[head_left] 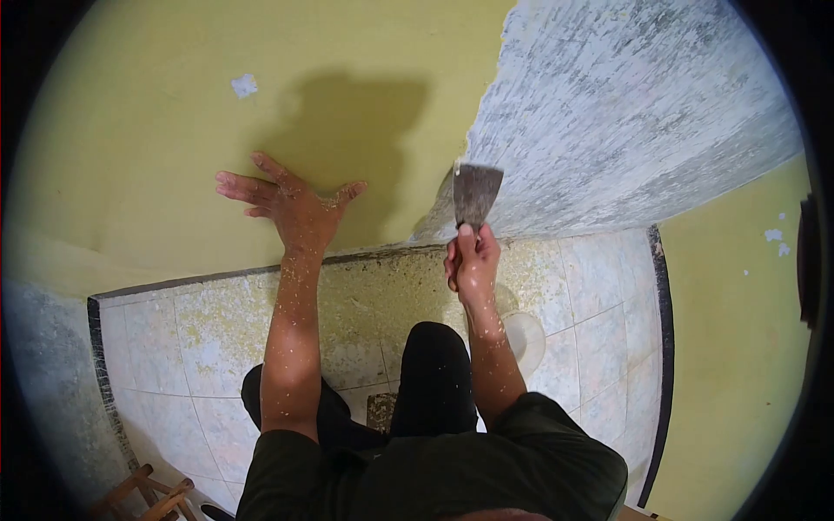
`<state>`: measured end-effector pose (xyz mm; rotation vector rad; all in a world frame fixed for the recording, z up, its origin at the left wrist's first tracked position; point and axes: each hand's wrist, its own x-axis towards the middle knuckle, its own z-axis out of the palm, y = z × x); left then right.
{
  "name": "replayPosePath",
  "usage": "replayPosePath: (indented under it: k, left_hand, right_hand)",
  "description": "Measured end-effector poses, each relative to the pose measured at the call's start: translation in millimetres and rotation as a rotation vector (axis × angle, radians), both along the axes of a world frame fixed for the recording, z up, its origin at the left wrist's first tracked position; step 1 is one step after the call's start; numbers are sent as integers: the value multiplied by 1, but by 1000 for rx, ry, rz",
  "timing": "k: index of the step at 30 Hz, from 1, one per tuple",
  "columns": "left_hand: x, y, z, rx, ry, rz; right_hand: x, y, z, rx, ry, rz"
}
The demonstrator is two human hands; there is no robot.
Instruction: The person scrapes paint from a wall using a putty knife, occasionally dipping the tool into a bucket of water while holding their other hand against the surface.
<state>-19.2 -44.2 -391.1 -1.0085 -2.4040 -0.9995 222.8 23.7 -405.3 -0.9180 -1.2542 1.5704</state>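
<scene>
My right hand (pixel 474 260) is closed round the handle of a paint scraper (pixel 477 193), thumb on top near the blade. The wide metal blade points up at the wall, its edge right at the ragged border between the yellow paint (pixel 417 52) and the scraped grey-white patch (pixel 608 113). To the left, my left hand (pixel 300 208) is stretched out with fingers and thumb spread, close over the yellow wall, and holds nothing. Flecks of paint stick to both forearms.
Yellow paint flakes (pixel 234 317) cover much of the tiled floor (pixel 599 356) along the wall's foot. A whitish round container (pixel 524 340) stands beside my right forearm. Wooden furniture legs (pixel 152 495) show at the lower left. Another yellow wall (pixel 730 347) rises on the right.
</scene>
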Motion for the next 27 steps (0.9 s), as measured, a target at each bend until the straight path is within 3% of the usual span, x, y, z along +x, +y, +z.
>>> replayPosePath:
  k: [6,10,13,19,23,27]
  left_hand:
    - [1,-1,-3,-24,61,22]
    - [1,1,1,-31,-1,33]
    - [0,0,-3,-50,-1,33]
    - [0,0,-3,-34,-10,25]
    - [-2,1,-6,-34,-21,26]
    - [-1,1,-1,-21,6,27]
  right_hand:
    - [-9,10,31,-12,6,-47]
    - [2,-2,-13,-63,-59,-79]
    - [-4,5,31,-63,-101,-60]
    - [1,-4,6,-124,-85,-69]
    - [-5,6,35,-57,-24,-35]
    - [-2,-6,1,-97,-24,-57]
